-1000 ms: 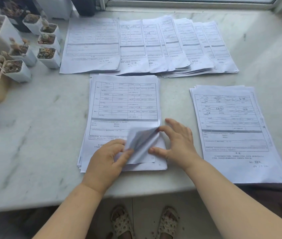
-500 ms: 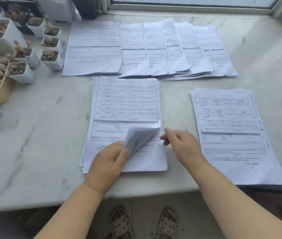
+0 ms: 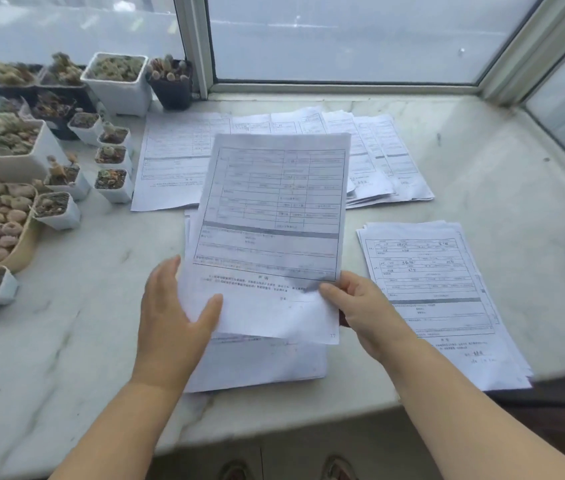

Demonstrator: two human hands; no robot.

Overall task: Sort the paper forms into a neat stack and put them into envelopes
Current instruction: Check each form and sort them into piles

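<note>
**Top sheet lifted off middle pile, both hands on its near edge**

Risks: the white printed paper form is held only at its near end, far end unsupported and raised, so it could droop, crease or slip. The right hand pinches the near right corner, thumb on top, other fingers curled under. The left hand has its thumb on the near left part of the sheet, fingers fairly straight along the left edge; whether they clamp from below, cannot tell. A loose left grip would let the sheet swing. The middle pile of white forms under the fingers already sits uneven, so a careless lift could drag the next sheet. A fanned row of forms lies beyond the fingertips, and another pile of forms just right of the right hand. Small white pots of succulents stand left of the left hand. No envelopes visible.

Change: half a second ago only the near corner was curled up, pinched by the left hand, with the right hand beside it on the pile. Now the whole sheet is off the pile and the view has tilted up toward the window.
</note>
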